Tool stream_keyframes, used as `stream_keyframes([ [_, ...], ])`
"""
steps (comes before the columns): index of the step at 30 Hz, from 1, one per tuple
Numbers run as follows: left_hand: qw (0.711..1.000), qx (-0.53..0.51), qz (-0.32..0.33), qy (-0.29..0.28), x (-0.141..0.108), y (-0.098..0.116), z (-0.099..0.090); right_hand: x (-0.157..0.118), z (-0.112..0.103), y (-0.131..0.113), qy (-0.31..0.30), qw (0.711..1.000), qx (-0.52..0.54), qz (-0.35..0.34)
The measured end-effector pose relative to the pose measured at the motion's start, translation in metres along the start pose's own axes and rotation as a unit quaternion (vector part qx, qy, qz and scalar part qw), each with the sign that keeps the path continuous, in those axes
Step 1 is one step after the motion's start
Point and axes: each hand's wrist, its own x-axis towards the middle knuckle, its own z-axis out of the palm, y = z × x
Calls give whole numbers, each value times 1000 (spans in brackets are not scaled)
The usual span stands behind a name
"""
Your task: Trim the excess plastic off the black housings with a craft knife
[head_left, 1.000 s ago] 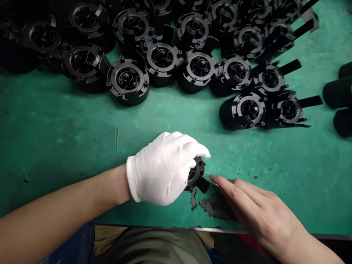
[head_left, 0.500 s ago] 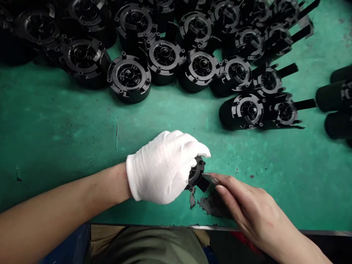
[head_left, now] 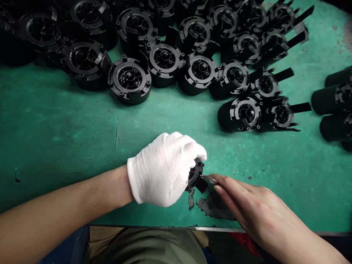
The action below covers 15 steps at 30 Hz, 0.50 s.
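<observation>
My gloved left hand (head_left: 163, 170) is closed around a small black plastic part (head_left: 195, 174), and my bare right hand (head_left: 257, 208) pinches a small blade (head_left: 209, 180) against it. Black scraps (head_left: 212, 208) lie below on the green bench (head_left: 63, 116). Roughly twenty round black parts (head_left: 129, 81) sit crowded beyond my hands, and three more black parts (head_left: 346, 95) lie at the right edge.
</observation>
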Motion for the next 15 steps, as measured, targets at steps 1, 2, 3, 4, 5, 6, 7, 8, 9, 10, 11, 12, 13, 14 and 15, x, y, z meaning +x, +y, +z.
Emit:
stream_keyframes([
  [1, 1000, 5, -2, 1, 0, 1, 0, 1, -1, 1, -5, 1000, 10, 1],
  [2, 1000, 9, -3, 1, 0, 1, 0, 2, -1, 1, -10, 1000, 20, 5],
  [3, 1000, 14, -3, 1, 1, 2, -1, 2, -2, 2, -13, 999, 32, 8],
  [4, 1000, 18, -4, 0, 1, 2, -1, 3, -2, 2, -16, 999, 42, 10],
  [5, 1000, 20, -5, 1, 1, 3, -1, 4, -3, 2, -18, 998, 52, 13],
  [6, 1000, 22, -6, 1, 2, 3, -2, 4, -3, 2, -23, 998, 59, 16],
  [7, 1000, 22, -7, 0, 2, 3, -2, 5, -4, 2, -27, 997, 63, 18],
  [8, 1000, 22, -8, -1, 2, 3, -2, 5, -4, 1, -33, 997, 66, 20],
  [9, 1000, 21, -8, -1, 2, 3, -2, 5, -5, 1, -39, 997, 68, 23],
  [10, 1000, 21, -9, -2, 2, 3, -2, 5, -5, 0, -47, 996, 71, 27],
  [11, 1000, 20, -9, -3, 2, 3, -2, 6, -6, 0, -54, 995, 75, 33],
  [12, 1000, 20, -9, -2, 3, 3, -2, 6, -6, 0, -60, 994, 80, 40],
  [13, 1000, 19, -9, -2, 3, 2, -2, 6, -7, 0, -65, 993, 86, 49],
  [14, 1000, 19, -9, -2, 4, 2, -2, 6, -8, 1, -70, 991, 94, 58],
  [15, 1000, 19, -9, -3, 4, 2, -3, 6, -9, 2, -77, 989, 105, 69],
])
